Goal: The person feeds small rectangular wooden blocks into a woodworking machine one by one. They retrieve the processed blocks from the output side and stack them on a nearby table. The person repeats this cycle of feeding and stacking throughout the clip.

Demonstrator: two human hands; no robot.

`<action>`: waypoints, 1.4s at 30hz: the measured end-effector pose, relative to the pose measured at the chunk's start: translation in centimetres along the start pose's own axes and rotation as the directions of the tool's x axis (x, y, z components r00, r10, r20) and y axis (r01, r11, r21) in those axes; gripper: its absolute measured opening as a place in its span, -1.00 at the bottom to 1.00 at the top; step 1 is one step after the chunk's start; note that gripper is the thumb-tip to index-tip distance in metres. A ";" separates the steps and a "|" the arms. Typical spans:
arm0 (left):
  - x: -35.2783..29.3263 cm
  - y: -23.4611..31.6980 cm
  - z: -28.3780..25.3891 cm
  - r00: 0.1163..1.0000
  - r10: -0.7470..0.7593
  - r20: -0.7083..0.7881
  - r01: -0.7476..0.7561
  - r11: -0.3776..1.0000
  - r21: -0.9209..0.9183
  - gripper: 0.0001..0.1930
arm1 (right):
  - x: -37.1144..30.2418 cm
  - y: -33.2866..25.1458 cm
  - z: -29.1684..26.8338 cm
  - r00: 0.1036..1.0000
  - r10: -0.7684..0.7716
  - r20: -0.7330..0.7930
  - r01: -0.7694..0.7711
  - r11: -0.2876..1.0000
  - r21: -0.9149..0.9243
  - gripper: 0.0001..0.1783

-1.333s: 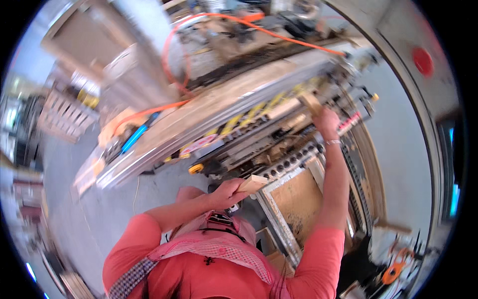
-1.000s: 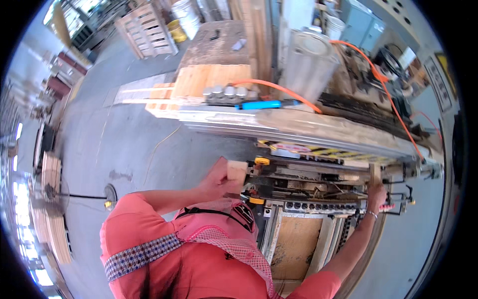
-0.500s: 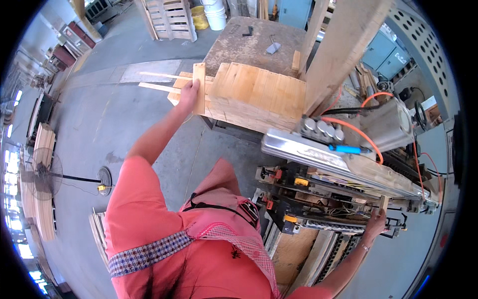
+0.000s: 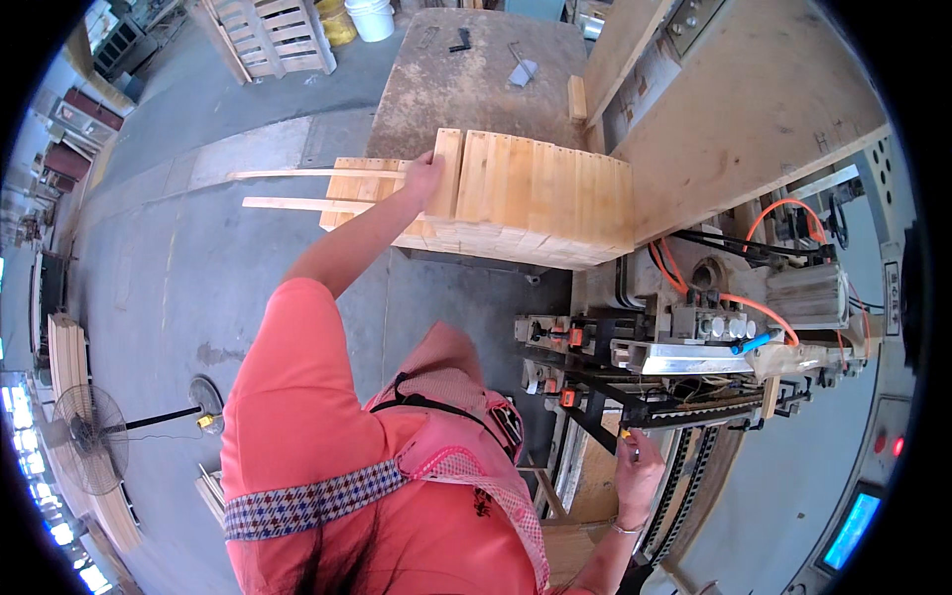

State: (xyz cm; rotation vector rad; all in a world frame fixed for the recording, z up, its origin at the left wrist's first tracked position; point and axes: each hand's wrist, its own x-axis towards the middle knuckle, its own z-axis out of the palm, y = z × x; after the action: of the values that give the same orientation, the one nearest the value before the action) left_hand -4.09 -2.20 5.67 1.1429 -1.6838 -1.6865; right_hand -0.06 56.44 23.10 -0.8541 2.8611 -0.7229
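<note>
My left hand (image 4: 423,181) grips a short pale wooden board (image 4: 447,174) standing at the left side of a row of similar boards (image 4: 545,183). The row stands on a worn brown table (image 4: 397,94). Two thin wooden strips (image 4: 302,204) stick out to the left near my left wrist. My right hand (image 4: 640,471), fingers curled, is at the near edge of the woodworking machine (image 4: 694,397), touching or close to a small yellow part (image 4: 625,433); what it holds, if anything, is hidden. A wooden piece end (image 4: 772,397) shows at the machine's right side.
A large wooden panel (image 4: 764,129) rises behind the machine, with orange hoses (image 4: 764,312) below it. A floor fan (image 4: 87,436) stands on the left. Far back are a pallet (image 4: 268,35) and a white bucket (image 4: 372,18). A lit screen (image 4: 851,526) is at lower right.
The view has shifted. My left hand has brought the board closer to the row. My right hand has left the wooden piece at the machine's right and moved left along its near edge.
</note>
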 end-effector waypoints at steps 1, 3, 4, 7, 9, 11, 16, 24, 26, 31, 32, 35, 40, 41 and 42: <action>-0.2 0.0 0.0 0.999 -0.025 0.038 0.025 1.000 0.002 -0.67 | -0.2 -0.5 0.3 1.000 0.014 0.005 -0.014 1.000 -0.002 -0.73; -1.2 1.3 0.2 0.991 -0.066 0.114 0.066 0.998 0.003 -0.70 | -0.3 -1.5 0.5 0.999 0.033 0.010 -0.033 0.999 -0.012 -0.73; -0.6 0.5 0.4 0.992 -0.040 0.118 0.037 0.999 0.022 -0.71 | -0.3 -1.9 0.6 0.999 0.042 0.013 -0.041 0.999 -0.017 -0.73; 0.5 -1.3 0.2 0.995 0.023 0.101 -0.031 0.997 0.075 -0.68 | -0.3 -2.8 0.9 1.000 0.016 0.015 -0.016 1.000 -0.015 -0.73; 0.3 -1.1 0.7 0.996 0.034 0.087 -0.043 0.993 0.107 -0.61 | -0.8 -2.7 1.5 1.000 0.012 0.012 -0.012 1.000 -0.015 -0.72; 1.3 -1.7 0.6 0.995 -0.024 0.102 0.015 0.996 0.092 -0.55 | -1.4 -2.4 2.2 0.999 0.024 0.034 -0.023 0.999 -0.030 -0.73; -0.9 1.6 1.3 0.974 -0.092 0.205 0.083 0.995 0.048 -0.43 | -2.4 -4.2 2.7 0.995 0.042 0.087 -0.044 0.999 0.025 -0.71; -2.9 6.1 -0.8 0.893 -0.165 0.418 0.120 0.984 0.133 -0.27 | 4.2 -16.6 4.7 0.937 -0.266 0.227 0.060 0.761 0.646 -0.67; -2.7 4.7 -3.2 0.845 -0.073 0.531 -0.065 0.969 0.236 -0.15 | 6.1 -20.7 4.1 0.848 -0.468 0.249 0.091 0.592 0.801 -0.68; -7.1 3.4 -3.9 0.776 0.127 0.618 -0.453 0.793 0.406 0.12 | 7.0 -25.4 4.2 0.671 -0.737 0.081 0.235 0.314 0.920 -0.75; -7.9 3.8 -4.1 0.775 0.111 0.622 -0.498 0.714 0.493 0.12 | 7.2 -25.7 4.3 0.636 -0.757 0.146 0.172 0.323 0.931 -0.76; -8.3 4.0 -4.1 0.748 0.151 0.646 -0.610 0.541 0.579 0.13 | 7.4 -26.6 3.8 0.601 -0.777 0.189 0.138 0.334 0.933 -0.78; -7.7 4.7 -4.0 0.784 0.005 0.621 -0.558 0.443 0.701 0.13 | 5.9 -27.1 4.0 0.613 -0.776 0.148 0.107 0.266 0.958 -0.79; -8.1 5.8 -3.7 0.792 -0.038 0.609 -0.536 0.433 0.725 0.13 | 5.5 -27.2 3.7 0.623 -0.771 0.133 0.109 0.253 0.961 -0.78; -8.3 6.3 -3.3 0.798 -0.081 0.597 -0.515 0.421 0.746 0.13 | 5.2 -27.3 3.3 0.634 -0.764 0.117 0.111 0.241 0.964 -0.77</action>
State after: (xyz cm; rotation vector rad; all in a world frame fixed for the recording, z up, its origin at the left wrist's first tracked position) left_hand 1.65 2.02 13.98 0.6748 -3.1877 -0.8671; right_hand 9.84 32.19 32.95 -1.3619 1.1604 -1.5210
